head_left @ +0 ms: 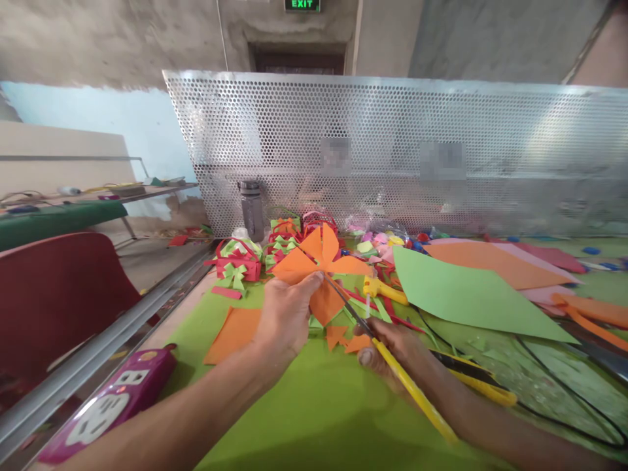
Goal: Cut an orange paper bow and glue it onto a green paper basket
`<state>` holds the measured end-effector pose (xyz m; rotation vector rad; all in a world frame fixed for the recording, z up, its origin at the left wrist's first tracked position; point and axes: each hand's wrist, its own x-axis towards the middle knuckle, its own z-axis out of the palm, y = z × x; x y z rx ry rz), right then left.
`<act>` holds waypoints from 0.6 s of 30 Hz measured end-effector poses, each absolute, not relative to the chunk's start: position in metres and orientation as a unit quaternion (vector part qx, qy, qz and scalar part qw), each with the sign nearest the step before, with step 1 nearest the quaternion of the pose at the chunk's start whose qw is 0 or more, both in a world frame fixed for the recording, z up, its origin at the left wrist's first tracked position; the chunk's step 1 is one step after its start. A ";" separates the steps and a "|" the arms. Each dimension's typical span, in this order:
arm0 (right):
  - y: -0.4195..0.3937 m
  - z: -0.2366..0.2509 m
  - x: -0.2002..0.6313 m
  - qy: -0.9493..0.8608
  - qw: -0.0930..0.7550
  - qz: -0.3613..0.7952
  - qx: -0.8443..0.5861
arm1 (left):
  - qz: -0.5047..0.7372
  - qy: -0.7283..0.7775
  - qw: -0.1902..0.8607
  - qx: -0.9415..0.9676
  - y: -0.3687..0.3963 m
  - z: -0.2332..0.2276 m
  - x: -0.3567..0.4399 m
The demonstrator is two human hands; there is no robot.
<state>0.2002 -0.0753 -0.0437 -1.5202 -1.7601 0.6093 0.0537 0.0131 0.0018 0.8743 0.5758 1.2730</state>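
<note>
Nearest the camera, at the lower left edge, a pink power strip (110, 407) lies beside a metal rail (98, 347) that runs along the side of the green tabletop (314, 418). Both forearms reach forward over that surface. The right hand (392, 350) is closed around the yellow handles of a pair of scissors (387, 356), whose dark blades slant up and left into the paper, an angle that suits a cut toward the middle of the shape. The left hand (287, 314) grips the orange paper shape (318, 265) from its near side, thumb laid across the top, lifting it just above the tabletop so the blades can pass under and through it. Small orange offcuts (346, 339) lie directly below the blades, and a larger orange sheet (233, 333) rests flat to the left. A second yellow-handled tool (483, 383) and a black cable (564, 386) lie to the right. Farther on, a big green sheet (466, 294) overlaps an orange one, and red-and-green paper baskets (238, 261) cluster near a grey bottle (252, 209). A perforated metal screen (392, 150) stands behind everything, with a green exit sign (302, 4) above it.
</note>
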 end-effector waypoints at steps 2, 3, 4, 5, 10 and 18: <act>-0.076 -0.043 0.200 -0.682 0.358 0.247 -0.588 | 0.568 0.257 0.679 0.387 0.013 0.002 0.053; -0.076 -0.043 0.201 -0.681 0.358 0.251 -0.587 | 0.569 0.258 0.679 0.386 0.013 0.002 0.053; -0.077 -0.043 0.201 -0.679 0.359 0.256 -0.587 | 0.569 0.260 0.679 0.384 0.014 0.002 0.053; -0.077 -0.043 0.201 -0.677 0.359 0.259 -0.588 | 0.569 0.262 0.679 0.384 0.014 0.002 0.053; -0.076 -0.044 0.199 -0.670 0.364 0.254 -0.596 | 0.571 0.270 0.672 0.387 0.014 0.000 0.053; -0.076 -0.045 0.198 -0.656 0.343 0.269 -0.616 | 0.565 0.287 0.654 0.413 0.015 -0.006 0.052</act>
